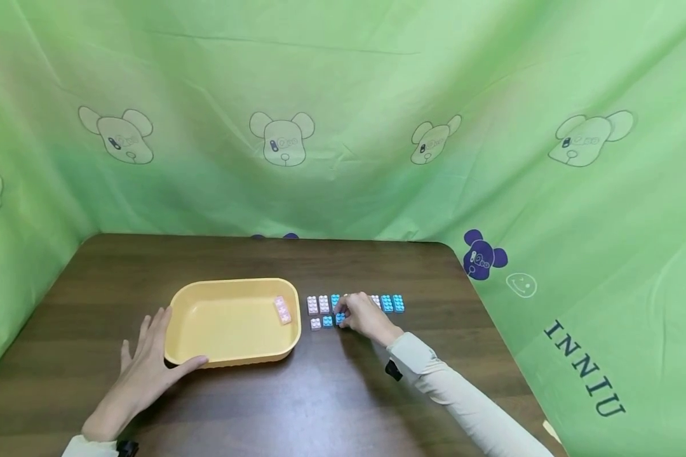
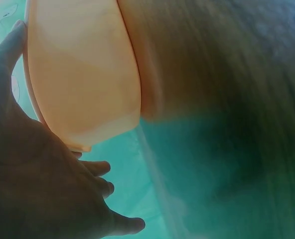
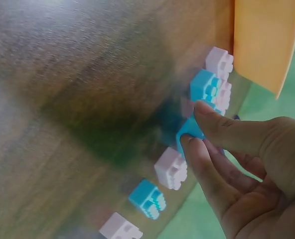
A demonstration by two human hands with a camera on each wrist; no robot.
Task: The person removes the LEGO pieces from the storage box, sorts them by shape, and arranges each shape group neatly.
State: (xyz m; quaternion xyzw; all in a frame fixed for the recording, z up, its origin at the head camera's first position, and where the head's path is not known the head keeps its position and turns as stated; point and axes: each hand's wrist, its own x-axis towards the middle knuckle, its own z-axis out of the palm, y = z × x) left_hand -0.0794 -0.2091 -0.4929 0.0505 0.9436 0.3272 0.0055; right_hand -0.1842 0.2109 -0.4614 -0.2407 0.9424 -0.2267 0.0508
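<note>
My right hand (image 1: pixel 368 317) pinches a small blue toy brick (image 3: pixel 189 130) between thumb and finger, low at the table in the front row of bricks. On either side of it in that row, a blue brick (image 3: pixel 203 85) and a pale pink brick (image 3: pixel 170 167) show in the right wrist view. Part of the back row is hidden behind the hand. My left hand (image 1: pixel 144 371) rests against the left end of a yellow tray (image 1: pixel 223 363), its fingers spread and the thumb along the near rim. Inside the tray, at its right end, lies a pink brick (image 1: pixel 282 310).
A back row of pink bricks (image 1: pixel 312 304) and blue bricks (image 1: pixel 398 303) runs to the right of the tray on the brown wooden table (image 1: pixel 297 412). Green printed cloth (image 1: pixel 354 190) hangs behind the table and along its sides.
</note>
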